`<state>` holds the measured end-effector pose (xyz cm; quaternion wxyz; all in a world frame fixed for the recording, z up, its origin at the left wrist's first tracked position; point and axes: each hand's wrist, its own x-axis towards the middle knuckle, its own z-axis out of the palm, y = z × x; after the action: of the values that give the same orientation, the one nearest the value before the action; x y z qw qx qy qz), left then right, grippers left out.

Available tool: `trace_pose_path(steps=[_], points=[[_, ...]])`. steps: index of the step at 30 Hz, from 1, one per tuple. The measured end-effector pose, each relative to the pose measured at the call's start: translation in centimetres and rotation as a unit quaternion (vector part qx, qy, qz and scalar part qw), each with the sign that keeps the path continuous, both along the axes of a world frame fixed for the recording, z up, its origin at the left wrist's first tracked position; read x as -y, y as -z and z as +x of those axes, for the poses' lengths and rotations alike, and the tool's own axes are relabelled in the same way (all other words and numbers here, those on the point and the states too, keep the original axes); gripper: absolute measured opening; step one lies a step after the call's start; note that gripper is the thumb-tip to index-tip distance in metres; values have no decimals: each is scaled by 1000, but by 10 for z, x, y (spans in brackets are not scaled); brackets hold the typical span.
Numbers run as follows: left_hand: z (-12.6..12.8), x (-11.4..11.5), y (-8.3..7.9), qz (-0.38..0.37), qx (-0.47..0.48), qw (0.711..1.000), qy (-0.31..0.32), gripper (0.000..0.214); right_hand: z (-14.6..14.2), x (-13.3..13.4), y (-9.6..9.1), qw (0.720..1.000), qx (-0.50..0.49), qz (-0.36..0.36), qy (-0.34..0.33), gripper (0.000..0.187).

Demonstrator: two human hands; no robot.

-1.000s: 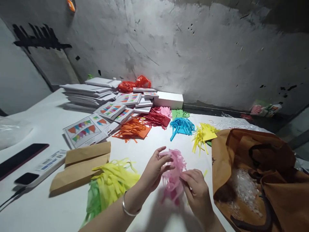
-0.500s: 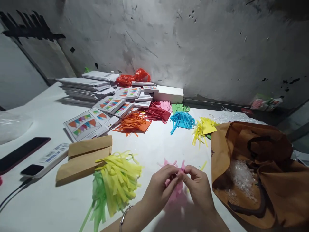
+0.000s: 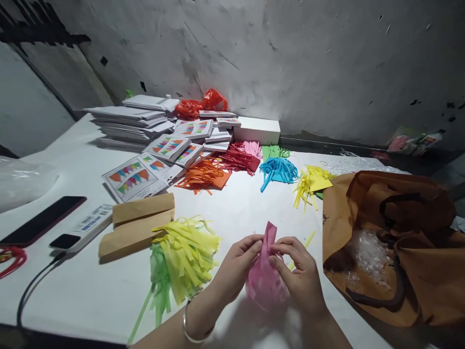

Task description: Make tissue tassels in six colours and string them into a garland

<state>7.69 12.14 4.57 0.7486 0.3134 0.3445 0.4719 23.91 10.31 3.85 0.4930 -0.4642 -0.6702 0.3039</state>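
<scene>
Between my hands is a pink tissue-paper tassel [image 3: 267, 283], its flat upper band standing upright and its lower part blurred. My left hand [image 3: 241, 264] pinches the band's left side, thumb against fingers. On the other side my right hand [image 3: 300, 271] has thumb and fingers closed on the tassel's edge. Left of my hands lie a yellow paper tassel [image 3: 191, 252] and a green paper tassel [image 3: 160, 276], partly overlapping. A thin yellow strip [image 3: 308, 240] shows behind my right hand.
Brown fabric bag [image 3: 428, 261] at right, clear plastic bits inside. Farther back are orange [image 3: 203, 174], red [image 3: 240, 157], blue [image 3: 278, 170] and yellow fringed paper [image 3: 314, 182], printed cards [image 3: 136, 177] and a white box [image 3: 257, 130]. Brown paper [image 3: 140, 230] and a phone [image 3: 45, 220] lie left.
The pink tassel's upper band now rises higher and flatter between my hands, which have moved slightly apart. The camera view has tilted and shifted a little.
</scene>
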Motion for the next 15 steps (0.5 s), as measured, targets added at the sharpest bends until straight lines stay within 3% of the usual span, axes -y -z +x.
trace_pose_path(steps=[10,15], points=[[-1,6,11,45,-46,998,16,32,-6,2,-3,1000,-1,14,23,11],[-3,7,9,86,-99,991,9,27,-8,4,-2,1000,7,2,14,12]])
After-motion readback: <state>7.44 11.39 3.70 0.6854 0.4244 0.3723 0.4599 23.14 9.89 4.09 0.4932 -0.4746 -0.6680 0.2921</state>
